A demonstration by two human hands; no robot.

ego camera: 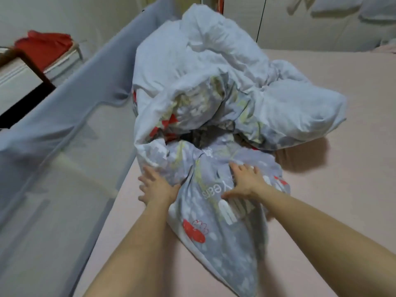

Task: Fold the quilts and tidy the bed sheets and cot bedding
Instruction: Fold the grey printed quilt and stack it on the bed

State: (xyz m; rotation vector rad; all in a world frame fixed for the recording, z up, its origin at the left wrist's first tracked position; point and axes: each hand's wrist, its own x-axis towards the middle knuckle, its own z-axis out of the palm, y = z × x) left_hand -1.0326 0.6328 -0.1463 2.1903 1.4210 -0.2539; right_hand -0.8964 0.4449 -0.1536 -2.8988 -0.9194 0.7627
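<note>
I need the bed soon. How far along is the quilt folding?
Nothing looks folded yet. The quilt lies in a crumpled heap on the pink sheet. The left hand and right hand rest on its near end. Spreading and folding remain.

The light is soft and even, rather dim, with a faint shadow beside the quilt (pixel 214 93). The whole picture is slightly blurred, and lines bend near the edges.

1 quilt (pixel 214 93), 2 hands, 1 sheet (pixel 332 189), 1 rail (pixel 64 86).
</note>
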